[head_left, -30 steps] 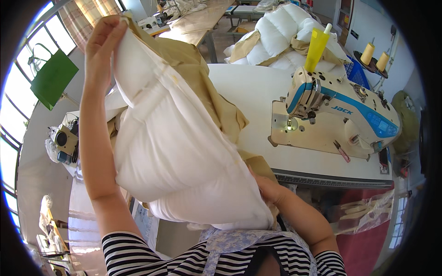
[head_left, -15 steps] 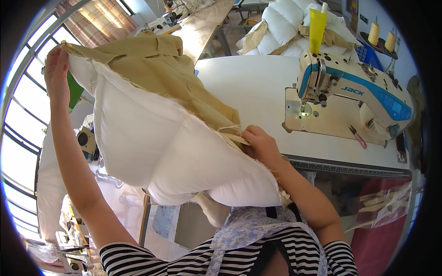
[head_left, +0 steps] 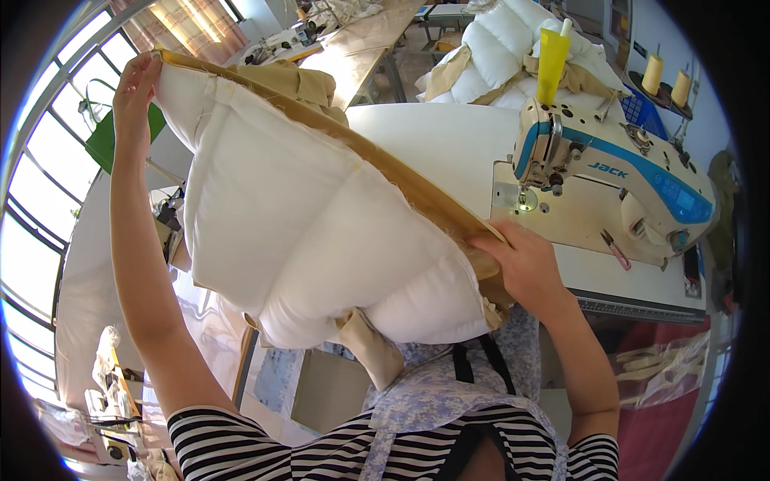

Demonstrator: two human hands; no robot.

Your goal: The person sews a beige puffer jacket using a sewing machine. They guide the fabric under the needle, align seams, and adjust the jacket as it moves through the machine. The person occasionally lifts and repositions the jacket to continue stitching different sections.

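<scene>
A quilted white padded panel point(head_left: 301, 224) with khaki fabric point(head_left: 385, 168) along its upper edge hangs in front of me on a slant. My left hand point(head_left: 139, 86) is raised at upper left, fingers closed on the panel's corner. At the lower right end, my right hand point(head_left: 517, 260) grips the khaki fabric edge, which is stretched between both hands. Loose threads show along the raw seam. A khaki piece point(head_left: 369, 353) dangles under the panel. Just right of the right hand stands a white-and-blue sewing machine point(head_left: 609, 168) with small snips point(head_left: 616, 248) on its bed.
The white worktable point(head_left: 429, 136) lies behind the panel. A pile of quilted white and khaki pieces point(head_left: 497, 48), a yellow holder point(head_left: 552, 64), thread cones point(head_left: 682, 84) and a blue crate point(head_left: 646, 116) are at upper right. A green bag point(head_left: 104, 140) hangs by the barred window.
The panel's left corner was lowered and moved left, then came partly up and rightward. My right hand has risen and moved right, and the khaki edge is now straighter.
</scene>
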